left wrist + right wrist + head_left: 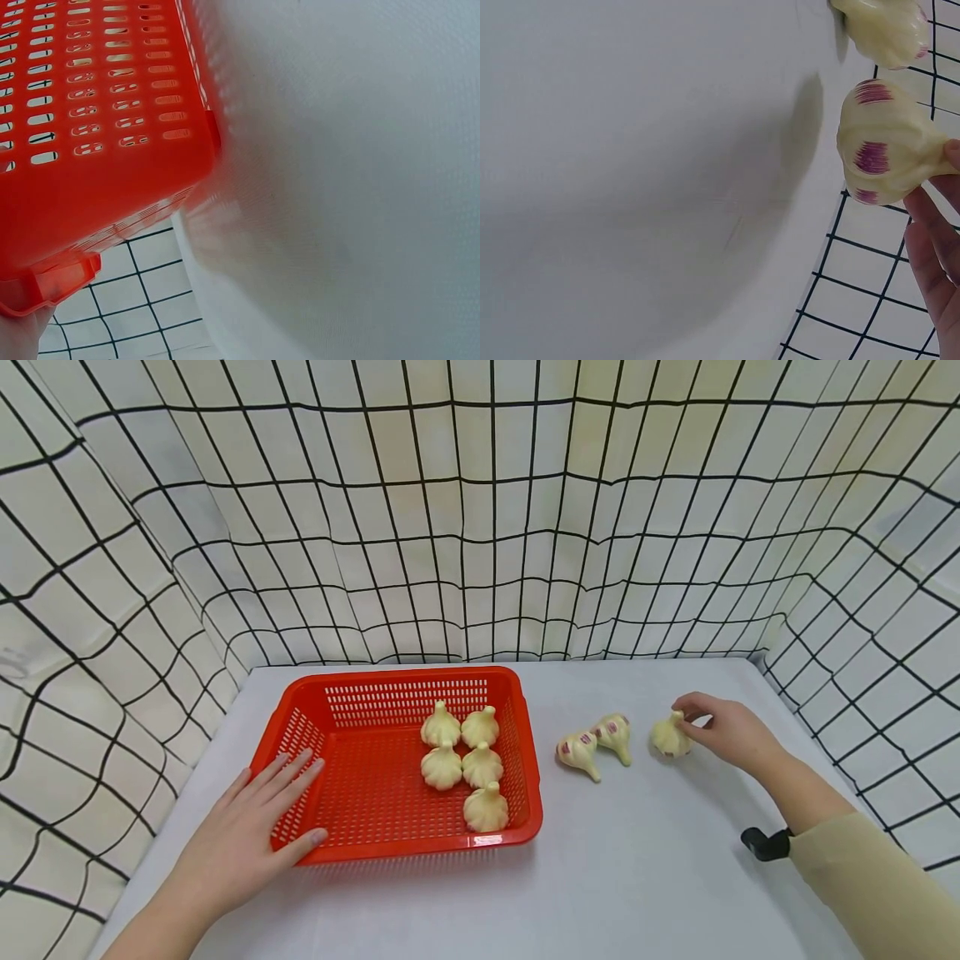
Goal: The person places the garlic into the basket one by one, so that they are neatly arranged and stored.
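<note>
A red plastic basket [360, 852] stands on the white table, with several garlic bulbs [441, 768] grouped in its right half. My left hand [243, 831] rests over the basket's left rim, fingers spread and straight; in the left wrist view the slotted basket wall [97, 172] hides most of it. On the right, my right hand [727, 735] pinches a garlic bulb [667, 737] by its stem between thumb and fingers. The right wrist view shows purple streaks on this pinched bulb [881, 146], which appears slightly off the table.
Two purple-marked garlic bulbs [577, 753] [614, 735] lie touching between the basket and my right hand. Black netting [495, 535] over white cloth encloses the back and sides of the table [600, 877]. A black strap end [765, 843] hangs at my right wrist.
</note>
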### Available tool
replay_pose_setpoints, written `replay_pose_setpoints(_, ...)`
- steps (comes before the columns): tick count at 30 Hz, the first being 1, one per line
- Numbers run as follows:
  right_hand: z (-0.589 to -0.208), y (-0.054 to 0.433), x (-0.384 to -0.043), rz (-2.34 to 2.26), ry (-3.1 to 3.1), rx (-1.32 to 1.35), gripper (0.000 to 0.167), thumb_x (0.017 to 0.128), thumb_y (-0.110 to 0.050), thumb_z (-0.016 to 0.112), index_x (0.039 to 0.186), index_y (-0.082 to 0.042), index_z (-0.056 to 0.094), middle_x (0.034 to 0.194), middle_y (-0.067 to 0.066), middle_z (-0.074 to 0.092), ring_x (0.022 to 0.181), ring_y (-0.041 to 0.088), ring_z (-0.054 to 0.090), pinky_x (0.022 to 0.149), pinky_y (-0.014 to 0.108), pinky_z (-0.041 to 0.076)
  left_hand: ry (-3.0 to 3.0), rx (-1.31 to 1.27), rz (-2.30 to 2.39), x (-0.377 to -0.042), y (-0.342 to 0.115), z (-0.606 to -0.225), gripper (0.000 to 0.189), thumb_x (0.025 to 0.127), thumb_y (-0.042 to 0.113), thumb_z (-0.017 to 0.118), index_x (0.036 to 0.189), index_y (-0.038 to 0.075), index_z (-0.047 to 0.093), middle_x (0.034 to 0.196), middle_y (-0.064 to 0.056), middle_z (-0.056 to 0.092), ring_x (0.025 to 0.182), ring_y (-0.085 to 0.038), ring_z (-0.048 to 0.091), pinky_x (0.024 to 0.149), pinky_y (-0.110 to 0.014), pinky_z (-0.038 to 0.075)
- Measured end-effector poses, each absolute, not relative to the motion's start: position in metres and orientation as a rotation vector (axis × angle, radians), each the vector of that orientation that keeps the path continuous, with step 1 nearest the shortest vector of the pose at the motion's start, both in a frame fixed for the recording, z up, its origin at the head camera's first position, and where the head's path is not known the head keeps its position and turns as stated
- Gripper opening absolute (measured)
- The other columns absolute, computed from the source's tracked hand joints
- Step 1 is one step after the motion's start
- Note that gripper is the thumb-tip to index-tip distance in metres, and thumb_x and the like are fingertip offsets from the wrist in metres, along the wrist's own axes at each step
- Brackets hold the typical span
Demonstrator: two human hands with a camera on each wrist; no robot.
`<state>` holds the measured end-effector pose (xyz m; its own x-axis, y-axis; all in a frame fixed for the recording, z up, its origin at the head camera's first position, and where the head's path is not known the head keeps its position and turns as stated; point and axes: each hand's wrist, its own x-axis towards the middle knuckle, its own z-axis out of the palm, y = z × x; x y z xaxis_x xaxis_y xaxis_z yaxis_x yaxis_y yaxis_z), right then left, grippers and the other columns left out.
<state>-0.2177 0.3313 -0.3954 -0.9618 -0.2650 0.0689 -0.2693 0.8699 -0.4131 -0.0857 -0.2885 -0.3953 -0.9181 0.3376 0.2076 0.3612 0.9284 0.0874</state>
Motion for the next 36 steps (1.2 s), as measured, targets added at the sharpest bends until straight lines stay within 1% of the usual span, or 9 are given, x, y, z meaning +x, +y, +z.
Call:
replay_pose_setpoints(7,-0.389,0.324,-0.219,0.700,-3.012,0.428,0.026,0.096,-0.019,0.065,0.121,-0.013,0.062,0.112,0.012,0.070,0.097,0.029,0.063,0.080,0.044,0.052,-2.886,-0.540,-0.181,-0.085,-0.289,-0.395,0.088,0.087,0.057,0.067,0.158,0.022,0.027,0.158,-0.011,0.034,0.143,-0.038,0.031,0.118,-0.033,-0.016)
replay_pose_setpoints(16,-0.372,0.300,-0.218,0.719,-2.978,0.501,0.026,0.096,-0.021,0.065,0.121,-0.011,0.063,0.113,0.011,0.070,0.100,0.030,0.065,0.083,0.046,0.054,-2.908,-0.533,-0.189,-0.084,-0.288,-0.392,0.087,0.088,0.057,0.065,0.158,0.023,0.027,0.160,-0.011,0.032,0.144,-0.038,0.029,0.117,-0.032,-0.017)
replay_pose_setpoints(22,-0.360,0.278,-0.219,0.725,-2.950,0.557,0.025,0.096,-0.021,0.066,0.119,-0.013,0.063,0.113,0.008,0.071,0.098,0.026,0.067,0.080,0.043,0.056,-2.892,-0.541,-0.182,-0.085,-0.288,-0.394,0.087,0.087,0.056,0.067,0.158,0.024,0.028,0.159,-0.011,0.034,0.143,-0.038,0.031,0.118,-0.032,-0.016)
replay_pose_setpoints(29,-0.346,0.249,-0.222,0.737,-2.893,0.696,0.022,0.096,-0.024,0.067,0.116,-0.014,0.066,0.109,0.003,0.072,0.097,0.021,0.068,0.080,0.040,0.056,-2.906,-0.548,-0.193,-0.085,-0.289,-0.394,0.088,0.088,0.057,0.065,0.158,0.023,0.027,0.160,-0.012,0.031,0.144,-0.039,0.028,0.118,-0.036,-0.016)
replay_pose_setpoints(36,-0.337,0.219,-0.226,0.764,-2.831,0.861,0.021,0.095,-0.024,0.069,0.114,-0.015,0.067,0.106,-0.002,0.071,0.098,0.015,0.067,0.081,0.035,0.056,-2.890,-0.543,-0.190,-0.085,-0.289,-0.394,0.088,0.087,0.057,0.066,0.158,0.023,0.028,0.159,-0.011,0.034,0.141,-0.040,0.033,0.118,-0.032,-0.016)
